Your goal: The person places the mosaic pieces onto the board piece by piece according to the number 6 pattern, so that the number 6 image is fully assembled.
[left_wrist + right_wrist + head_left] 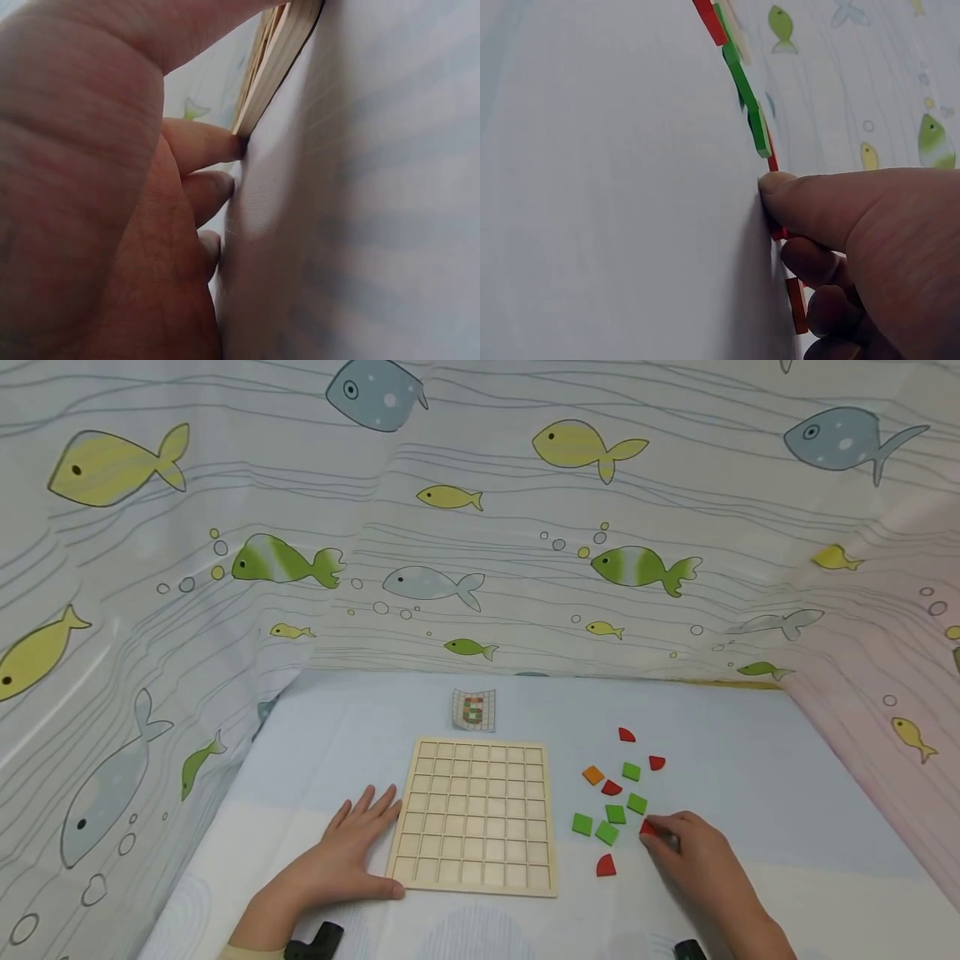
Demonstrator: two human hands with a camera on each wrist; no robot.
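Observation:
A wooden grid board [477,818], its cells bare, lies flat in front of me. My left hand [337,860] rests beside it with fingers spread, thumb and index finger touching its left edge. The left wrist view shows those fingertips [225,146] against the wooden side. On the right, my right hand [697,856] pinches a red quarter-round tile [647,828] between thumb and fingers, at table level; in the right wrist view the thumb mostly covers this tile [778,231]. Several green square tiles [615,814] lie just left of that hand. Another red quarter-round tile [606,865] lies nearer me.
Beyond the green tiles are an orange square tile [593,775] and more red quarter-round tiles [626,735]. A small pattern card [473,710] lies behind the board. Fish-printed curtains [480,527] enclose the back and sides of the cloth-covered table [322,735].

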